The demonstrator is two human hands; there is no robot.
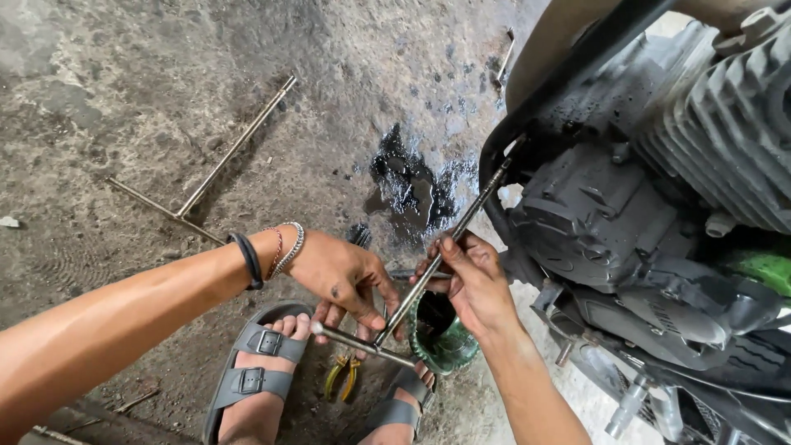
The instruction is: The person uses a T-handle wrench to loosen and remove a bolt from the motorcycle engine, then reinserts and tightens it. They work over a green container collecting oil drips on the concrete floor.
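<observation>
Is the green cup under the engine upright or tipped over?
Upright: the green cup stands with its mouth facing up, dark inside.

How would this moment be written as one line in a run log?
left hand: grips T-wrench crossbar | right hand: steadies its shaft | shaft tip: at engine | green cup: below hands | oil patch: on floor

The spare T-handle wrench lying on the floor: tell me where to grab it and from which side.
Grip the T-handle wrench from above at the junction where its long shaft meets the crossbar. It lies flat on the concrete floor, nothing touching it, and the junction keeps both bars balanced.
</observation>
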